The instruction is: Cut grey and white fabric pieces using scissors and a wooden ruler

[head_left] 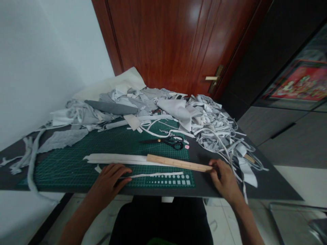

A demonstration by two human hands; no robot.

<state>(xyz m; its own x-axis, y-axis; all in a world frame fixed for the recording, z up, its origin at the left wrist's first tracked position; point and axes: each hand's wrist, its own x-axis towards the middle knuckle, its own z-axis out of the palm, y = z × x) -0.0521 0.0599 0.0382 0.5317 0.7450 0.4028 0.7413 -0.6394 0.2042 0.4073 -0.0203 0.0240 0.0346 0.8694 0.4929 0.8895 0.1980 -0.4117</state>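
One head-worn camera looks forward and down from the near edge of the counter (268,185), close above the left hand (108,180) and right hand (224,180), facing a door (163,44) at twelve o'clock.

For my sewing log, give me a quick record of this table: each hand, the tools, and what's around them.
left hand: left hand resting on a narrow white fabric strip
right hand: right hand, fingertips at the end of a wooden ruler
work surface: green cutting mat
tool: black-handled scissors lying on the mat
around: heap of white and gray fabric scraps behind the mat
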